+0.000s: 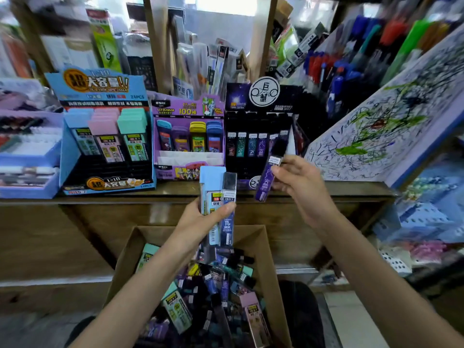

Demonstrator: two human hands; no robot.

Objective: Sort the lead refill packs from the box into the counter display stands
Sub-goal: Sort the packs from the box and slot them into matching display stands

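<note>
Both forearms are stretched forward over the box (pixel 128 257), and the two hands are held apart.

The left hand (pixel 198 219) is raised above the far edge of the box. Its fingers and thumb are curled around two packs, which are held upright and side by side: one wide light-blue pack (pixel 211 182) and one slim dark-blue pack (pixel 229 222).

The right hand (pixel 298 182) is lifted higher and further forward, above the front edge of the tabletop (pixel 339 189). One slim purple pack (pixel 267 177) is pinched between its thumb and fingers. The pack is tilted, with its black cap pointing up toward the black stand (pixel 238 96). So three packs are in the hands.

Three display stands are placed in a row on the tabletop:
- The blue stand (pixel 67 156) on the left holds three columns of wide packs: blue, pink and mint.
- The purple stand (pixel 188 106) in the middle holds four columns.
- The black stand on the right shows at least four slim packs in its front row.

Many more packs are piled loosely in the box. Their number cannot be counted.
</note>
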